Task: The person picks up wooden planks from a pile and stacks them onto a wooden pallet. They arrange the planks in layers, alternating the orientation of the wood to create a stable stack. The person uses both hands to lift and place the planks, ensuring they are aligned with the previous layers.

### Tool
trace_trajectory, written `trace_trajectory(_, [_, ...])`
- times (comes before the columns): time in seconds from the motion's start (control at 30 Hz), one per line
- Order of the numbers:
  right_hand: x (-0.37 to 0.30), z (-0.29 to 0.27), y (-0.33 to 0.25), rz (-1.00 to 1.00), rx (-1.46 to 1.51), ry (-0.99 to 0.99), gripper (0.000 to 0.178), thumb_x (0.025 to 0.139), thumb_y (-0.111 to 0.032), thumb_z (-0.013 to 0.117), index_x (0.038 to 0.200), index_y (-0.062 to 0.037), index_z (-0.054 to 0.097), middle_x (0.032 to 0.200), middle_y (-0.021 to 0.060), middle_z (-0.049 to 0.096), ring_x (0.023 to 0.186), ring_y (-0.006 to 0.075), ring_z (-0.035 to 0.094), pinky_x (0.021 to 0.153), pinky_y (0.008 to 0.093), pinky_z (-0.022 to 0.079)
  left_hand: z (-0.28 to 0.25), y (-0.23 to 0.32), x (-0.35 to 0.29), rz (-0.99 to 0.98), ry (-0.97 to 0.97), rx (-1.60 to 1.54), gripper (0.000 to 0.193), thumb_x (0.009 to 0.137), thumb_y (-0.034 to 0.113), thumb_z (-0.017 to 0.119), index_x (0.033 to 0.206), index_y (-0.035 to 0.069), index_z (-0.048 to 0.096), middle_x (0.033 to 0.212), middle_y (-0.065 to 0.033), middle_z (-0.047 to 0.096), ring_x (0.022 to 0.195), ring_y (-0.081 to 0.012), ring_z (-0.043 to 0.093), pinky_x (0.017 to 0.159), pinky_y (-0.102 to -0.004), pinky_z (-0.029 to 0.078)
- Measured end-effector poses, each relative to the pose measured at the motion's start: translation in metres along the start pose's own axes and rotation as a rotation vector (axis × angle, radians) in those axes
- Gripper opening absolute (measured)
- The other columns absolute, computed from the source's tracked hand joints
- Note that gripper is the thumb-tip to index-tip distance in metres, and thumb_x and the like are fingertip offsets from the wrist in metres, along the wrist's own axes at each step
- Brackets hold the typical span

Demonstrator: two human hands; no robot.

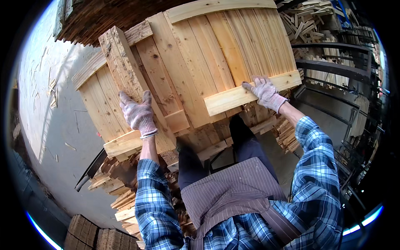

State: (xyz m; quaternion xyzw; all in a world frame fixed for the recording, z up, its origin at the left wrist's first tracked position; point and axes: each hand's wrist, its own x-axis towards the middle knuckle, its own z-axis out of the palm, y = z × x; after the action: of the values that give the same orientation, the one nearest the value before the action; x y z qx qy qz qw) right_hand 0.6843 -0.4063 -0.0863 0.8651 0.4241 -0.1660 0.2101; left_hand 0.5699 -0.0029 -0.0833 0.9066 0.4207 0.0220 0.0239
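Note:
My gloved left hand straddles a thick, rough-edged wooden plank, thumb on one side and fingers on the other. That plank lies slanted over other boards on the left. My gloved right hand grips a pale wooden batten, its fingers over the far edge and thumb toward the left. The batten runs across the near edge of a wooden panel made of several boards side by side. A second batten crosses the panel's far edge. The undersides of both hands are hidden.
Stacked wood strips stand below the panel at left. A large stack of boards is at the far left. Black metal racks and a heap of wood offcuts are on the right. Splinters litter the grey floor.

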Motion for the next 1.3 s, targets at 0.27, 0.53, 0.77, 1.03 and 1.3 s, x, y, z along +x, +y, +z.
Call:
trace_trajectory(0.27, [-0.003, 0.058, -0.004, 0.043, 0.138, 0.099, 0.042, 0.095, -0.048, 0.038, 0.135, -0.0395, 0.044, 0.112, 0.0098, 0.055, 0.107, 0.0268, 0.052, 0.101, 0.0422, 0.031, 0.014, -0.007, -0.005, 0.233, 0.272, -0.093, 0.088, 0.074, 0.054, 0.071, 0.139, 0.005, 0.039, 0.114, -0.0216, 0.057, 0.085, -0.032, 0.064, 0.07, -0.0366, 0.055])
trace_trajectory(0.53, [-0.006, 0.063, -0.008, 0.047, -0.029, 0.257, 0.042, 0.094, -0.033, 0.041, 0.133, -0.0478, 0.042, 0.089, 0.0005, 0.053, 0.086, 0.0211, 0.051, 0.082, 0.0414, 0.036, 0.051, -0.023, 0.008, 0.515, 0.709, 0.636, 0.061, 0.097, 0.032, 0.044, 0.148, 0.009, 0.022, 0.048, 0.0012, 0.041, 0.031, -0.0092, 0.034, 0.03, -0.0257, 0.037])
trace_trajectory(0.77, [-0.013, 0.067, 0.008, 0.059, 0.065, 0.213, 0.037, 0.093, -0.039, 0.043, 0.129, -0.0472, 0.046, 0.087, -0.0001, 0.048, 0.086, 0.0192, 0.05, 0.083, 0.0374, 0.036, 0.044, -0.037, 0.019, 0.41, 0.324, -0.193, 0.087, 0.079, 0.039, 0.074, 0.147, 0.009, 0.027, 0.094, -0.0121, 0.062, 0.06, -0.0205, 0.06, 0.049, -0.0282, 0.051])
trace_trajectory(1.03, [-0.016, 0.081, 0.004, 0.053, 0.02, 0.427, 0.035, 0.09, -0.036, 0.05, 0.124, -0.0358, 0.056, 0.097, 0.007, 0.05, 0.097, 0.0251, 0.051, 0.099, 0.0438, 0.033, 0.005, -0.008, 0.005, 0.033, -0.063, -0.264, 0.092, 0.073, 0.037, 0.079, 0.142, -0.002, 0.032, 0.131, -0.0245, 0.05, 0.116, -0.0336, 0.054, 0.095, -0.0342, 0.044])
trace_trajectory(1.3, [-0.017, 0.039, 0.017, -0.019, 0.155, 0.014, 0.055, 0.081, -0.038, 0.065, 0.133, -0.0313, 0.049, 0.118, 0.0117, 0.052, 0.116, 0.0293, 0.049, 0.104, 0.0425, 0.031, -0.014, -0.001, 0.01, -0.164, -0.243, -0.224, 0.102, 0.064, 0.044, 0.08, 0.146, 0.015, 0.027, 0.13, -0.0227, 0.049, 0.108, -0.0372, 0.059, 0.089, -0.0418, 0.051])
